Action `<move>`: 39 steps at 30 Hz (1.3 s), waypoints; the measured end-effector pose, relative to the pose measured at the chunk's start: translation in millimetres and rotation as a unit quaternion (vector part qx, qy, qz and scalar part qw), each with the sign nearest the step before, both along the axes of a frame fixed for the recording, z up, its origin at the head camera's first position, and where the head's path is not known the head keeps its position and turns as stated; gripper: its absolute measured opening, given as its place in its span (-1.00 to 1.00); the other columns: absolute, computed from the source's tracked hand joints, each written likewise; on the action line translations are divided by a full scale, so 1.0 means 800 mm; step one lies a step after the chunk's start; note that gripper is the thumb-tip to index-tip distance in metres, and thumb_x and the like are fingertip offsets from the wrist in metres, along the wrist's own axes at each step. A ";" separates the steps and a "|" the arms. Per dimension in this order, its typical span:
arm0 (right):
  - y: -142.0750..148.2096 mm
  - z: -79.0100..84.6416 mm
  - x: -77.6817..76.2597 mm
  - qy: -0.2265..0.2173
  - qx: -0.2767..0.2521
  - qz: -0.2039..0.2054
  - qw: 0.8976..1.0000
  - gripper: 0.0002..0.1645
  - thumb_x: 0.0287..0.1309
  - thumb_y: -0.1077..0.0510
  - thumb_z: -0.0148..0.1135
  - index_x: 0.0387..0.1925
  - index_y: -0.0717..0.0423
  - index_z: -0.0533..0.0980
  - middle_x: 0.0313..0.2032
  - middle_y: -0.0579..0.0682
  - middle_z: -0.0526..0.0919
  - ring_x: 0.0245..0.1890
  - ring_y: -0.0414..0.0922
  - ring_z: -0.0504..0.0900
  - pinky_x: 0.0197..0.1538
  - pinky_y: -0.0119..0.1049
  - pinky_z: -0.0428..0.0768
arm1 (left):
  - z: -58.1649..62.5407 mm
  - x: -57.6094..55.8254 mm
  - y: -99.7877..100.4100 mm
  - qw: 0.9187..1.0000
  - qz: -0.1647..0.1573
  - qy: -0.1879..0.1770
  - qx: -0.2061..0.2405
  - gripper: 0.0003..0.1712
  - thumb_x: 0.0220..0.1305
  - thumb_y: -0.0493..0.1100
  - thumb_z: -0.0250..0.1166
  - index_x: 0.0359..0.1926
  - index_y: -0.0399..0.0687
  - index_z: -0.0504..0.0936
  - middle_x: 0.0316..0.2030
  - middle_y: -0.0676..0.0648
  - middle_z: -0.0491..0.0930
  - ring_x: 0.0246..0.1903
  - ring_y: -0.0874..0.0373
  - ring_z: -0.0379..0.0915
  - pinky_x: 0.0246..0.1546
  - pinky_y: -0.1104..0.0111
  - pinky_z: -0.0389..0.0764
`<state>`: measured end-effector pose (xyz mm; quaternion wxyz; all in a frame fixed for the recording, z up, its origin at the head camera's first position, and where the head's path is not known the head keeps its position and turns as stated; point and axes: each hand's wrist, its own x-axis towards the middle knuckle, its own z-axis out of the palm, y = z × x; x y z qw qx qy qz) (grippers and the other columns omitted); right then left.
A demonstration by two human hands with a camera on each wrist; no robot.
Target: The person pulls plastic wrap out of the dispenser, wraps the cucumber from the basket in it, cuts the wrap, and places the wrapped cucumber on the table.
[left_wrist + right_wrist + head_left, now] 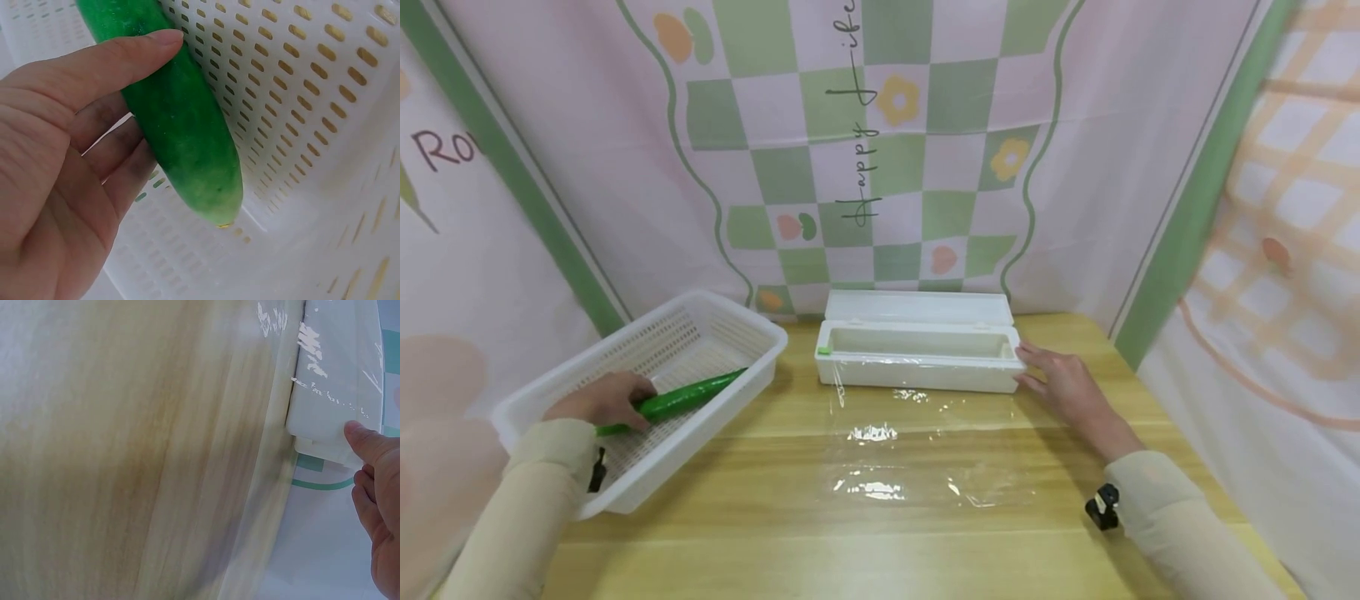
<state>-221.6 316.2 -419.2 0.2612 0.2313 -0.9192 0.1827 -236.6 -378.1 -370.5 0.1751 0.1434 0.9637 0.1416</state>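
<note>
My left hand (606,398) holds a green cucumber (688,397) inside a white slotted plastic basket (655,477). In the left wrist view the thumb lies across the cucumber (187,131), with fingers curled underneath; its pale tip points down toward the basket wall. My right hand (1067,387) grips the right end of a white cling film box (917,374), thumb on its front face in the right wrist view. The box's lid (917,307) stands raised at the back. Clear cling film (880,433) stretches from the box over the table toward me.
A small green piece (824,351) sits at the box's left front corner. The wooden table (775,550) reaches back to a patterned cloth (895,158), and more cloth hangs on both sides. The basket stands at the table's left.
</note>
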 end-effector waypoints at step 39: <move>-0.002 0.003 0.001 -0.005 0.013 -0.013 1.000 -0.45 0.09 0.32 0.57 0.11 0.45 0.62 0.17 0.38 0.64 -0.38 0.28 0.78 0.04 0.19 0.69 | 0.054 0.006 -0.007 0.996 0.002 0.074 0.052 -0.34 0.26 -0.01 0.53 0.21 -0.39 0.64 0.00 -0.31 0.76 -0.16 0.10 0.66 -0.13 0.16 0.72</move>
